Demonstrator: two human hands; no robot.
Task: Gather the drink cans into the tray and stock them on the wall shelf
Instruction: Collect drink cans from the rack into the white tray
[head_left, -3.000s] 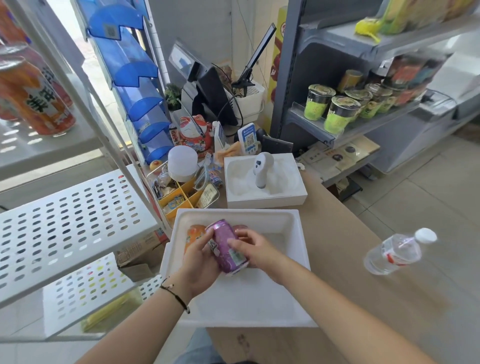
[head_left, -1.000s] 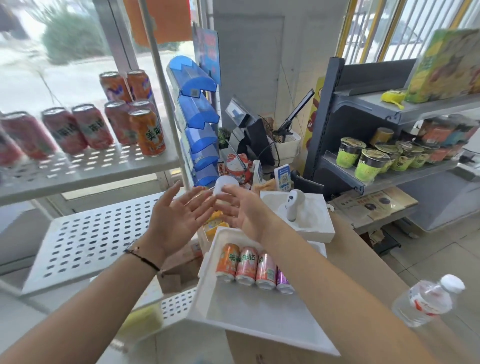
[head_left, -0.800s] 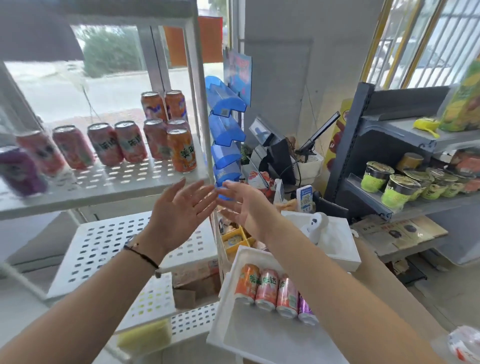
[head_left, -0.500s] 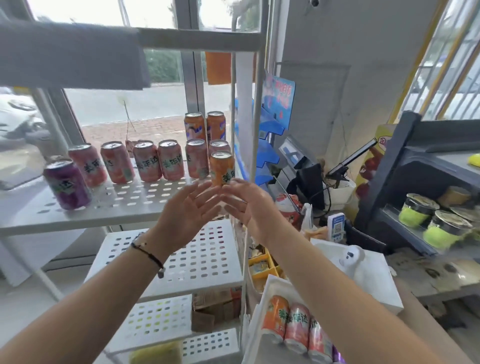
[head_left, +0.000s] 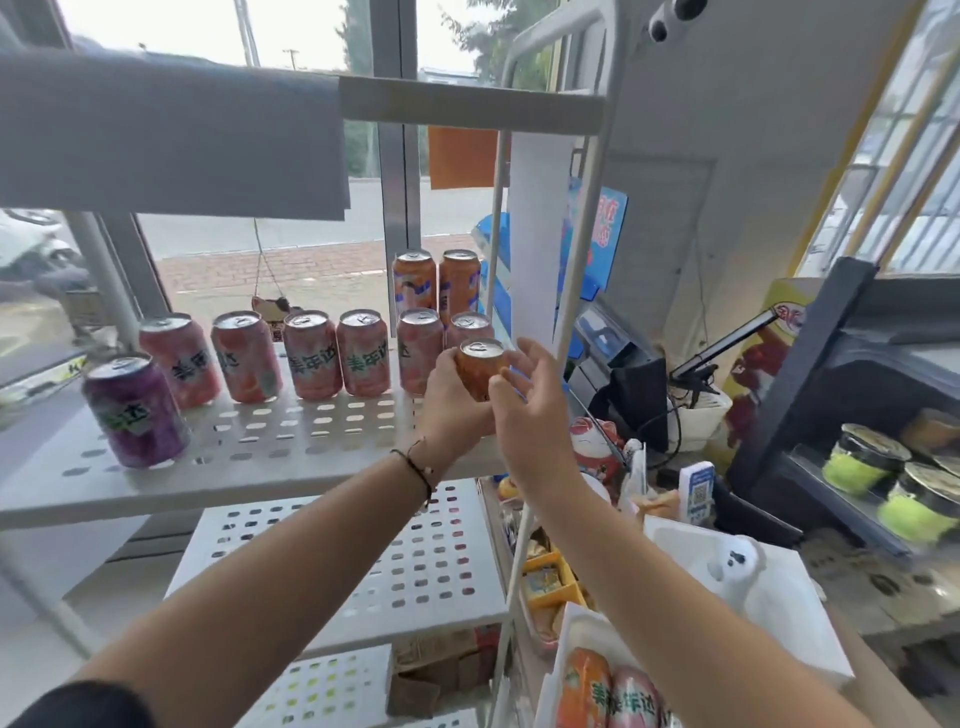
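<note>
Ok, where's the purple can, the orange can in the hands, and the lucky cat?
purple can (head_left: 136, 413): head view, middle of its side.
orange can (head_left: 481, 368): head view, front below the rim.
lucky cat (head_left: 596, 447): head view, its face.

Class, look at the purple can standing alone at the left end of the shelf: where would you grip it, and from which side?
Grip the purple can round its mid-body from the open shelf front; it stands upright, clear of its neighbours.
</note>
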